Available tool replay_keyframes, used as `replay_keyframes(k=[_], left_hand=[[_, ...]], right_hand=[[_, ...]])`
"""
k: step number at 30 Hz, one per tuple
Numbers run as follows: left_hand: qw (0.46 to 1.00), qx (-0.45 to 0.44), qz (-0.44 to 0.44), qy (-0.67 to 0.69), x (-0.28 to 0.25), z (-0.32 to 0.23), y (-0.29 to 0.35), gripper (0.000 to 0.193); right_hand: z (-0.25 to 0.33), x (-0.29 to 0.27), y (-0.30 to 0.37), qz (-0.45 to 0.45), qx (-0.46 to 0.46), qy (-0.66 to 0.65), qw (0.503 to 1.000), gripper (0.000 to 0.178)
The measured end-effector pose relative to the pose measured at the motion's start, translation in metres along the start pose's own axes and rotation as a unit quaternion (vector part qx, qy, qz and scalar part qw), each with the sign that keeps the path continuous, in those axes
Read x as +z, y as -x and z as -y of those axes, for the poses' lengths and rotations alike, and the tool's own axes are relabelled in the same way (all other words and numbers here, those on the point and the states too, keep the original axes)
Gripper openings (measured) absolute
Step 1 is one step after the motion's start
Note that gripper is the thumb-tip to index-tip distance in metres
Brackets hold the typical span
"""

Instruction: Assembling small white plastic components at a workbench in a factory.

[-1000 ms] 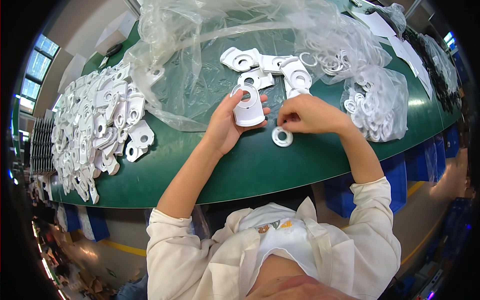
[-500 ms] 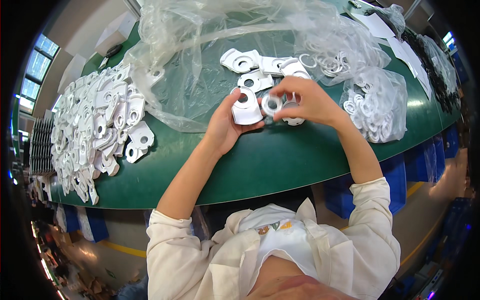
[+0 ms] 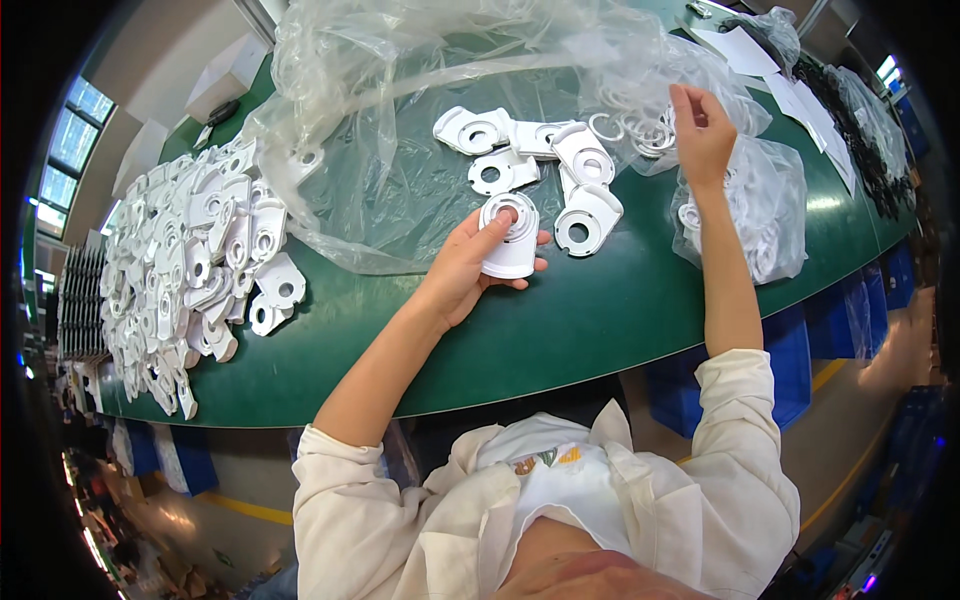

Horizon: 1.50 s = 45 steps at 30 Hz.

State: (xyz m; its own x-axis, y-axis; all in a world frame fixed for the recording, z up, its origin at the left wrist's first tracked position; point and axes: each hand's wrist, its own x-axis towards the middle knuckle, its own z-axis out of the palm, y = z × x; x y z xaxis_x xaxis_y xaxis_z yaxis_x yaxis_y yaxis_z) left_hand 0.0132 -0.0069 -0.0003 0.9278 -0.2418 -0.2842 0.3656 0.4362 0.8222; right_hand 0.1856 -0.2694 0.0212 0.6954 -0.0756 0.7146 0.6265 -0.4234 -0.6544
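Note:
My left hand (image 3: 462,268) grips a white plastic part (image 3: 510,262) with a rounded end, its thumb pressing on a white ring (image 3: 518,222) that sits over the part's round hole. My right hand (image 3: 706,138) is raised at the right, fingers loosely bent with a gap between them and nothing seen in them. Beside it, loose white rings (image 3: 650,138) lie on clear plastic. Several similar white parts (image 3: 590,215) rest in a small group just beyond my left hand, some overlapping.
A large heap of white parts (image 3: 190,260) covers the left side of the green table (image 3: 600,310). Clear plastic sheeting (image 3: 370,120) spreads across the back. A clear bag of white rings (image 3: 765,215) stands at the right. Blue bins (image 3: 790,375) sit below the table edge.
The ring that my right hand held beside the part now lies on the part under my left thumb. My right hand has moved away, right and farther back, toward the loose rings.

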Motion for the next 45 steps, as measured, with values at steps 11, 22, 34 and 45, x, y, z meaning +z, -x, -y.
replay_keyframes(k=[11, 22, 34, 45], left_hand=[[1.000, -0.009, 0.008, -0.005, -0.002, 0.000, 0.002, 0.033], [0.999, 0.020, -0.011, -0.040, 0.000, 0.002, 0.001, 0.035], [0.999, 0.032, -0.016, 0.025, -0.007, 0.002, -0.001, 0.033], [0.995, 0.096, -0.028, 0.003, -0.004, 0.006, -0.001, 0.050]], right_hand=[[-0.027, -0.030, -0.018, 0.109, 0.051, 0.234, 0.965, 0.022], [-0.024, -0.010, -0.016, -0.065, 0.216, -0.265, 0.938, 0.017], [-0.015, -0.038, -0.023, 0.209, 0.224, 0.076, 0.949, 0.032], [0.071, 0.027, 0.037, 0.405, 0.307, -0.304, 0.806, 0.034]])
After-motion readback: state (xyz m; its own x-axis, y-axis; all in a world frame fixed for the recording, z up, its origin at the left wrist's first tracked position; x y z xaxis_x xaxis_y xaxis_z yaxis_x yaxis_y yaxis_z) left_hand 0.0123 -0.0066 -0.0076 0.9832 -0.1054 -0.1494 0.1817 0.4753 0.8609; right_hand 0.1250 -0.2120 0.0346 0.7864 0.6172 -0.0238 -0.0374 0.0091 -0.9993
